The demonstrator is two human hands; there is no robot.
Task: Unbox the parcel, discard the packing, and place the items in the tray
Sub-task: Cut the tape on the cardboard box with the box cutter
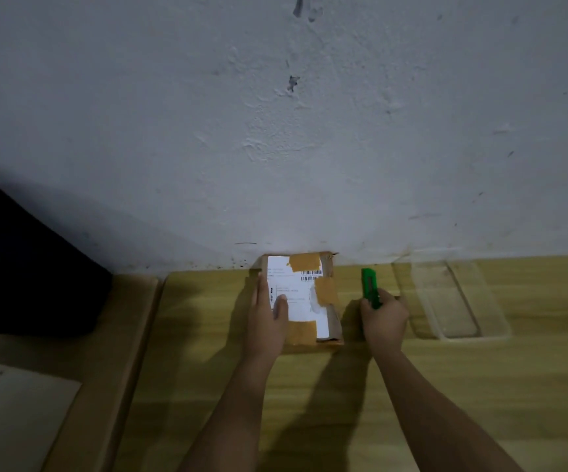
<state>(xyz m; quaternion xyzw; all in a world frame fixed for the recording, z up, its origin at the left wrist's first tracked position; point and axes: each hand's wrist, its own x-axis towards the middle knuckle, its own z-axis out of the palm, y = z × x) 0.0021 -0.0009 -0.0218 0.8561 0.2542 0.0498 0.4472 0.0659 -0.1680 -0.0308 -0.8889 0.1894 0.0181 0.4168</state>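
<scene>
parcel [301, 284] lies flat on the table [207, 335], far edge against the wall [275, 131], label up, tape patches uncut — nothing opened yet; left hand [269, 318] lies flat on its left side, fingers straight and together, fingertips on the label; reads as a hold-down so the box won't slide under the cut; right hand [383, 318] sits just right of the parcel, apart from it, fingers curled tight round the green cutter [368, 286], its nose pointing toward the wall; blade out or not — can't tell, too dim; clear tray [473, 337] lies right of that hand, near the wall; probably parked there within reach for the items
</scene>
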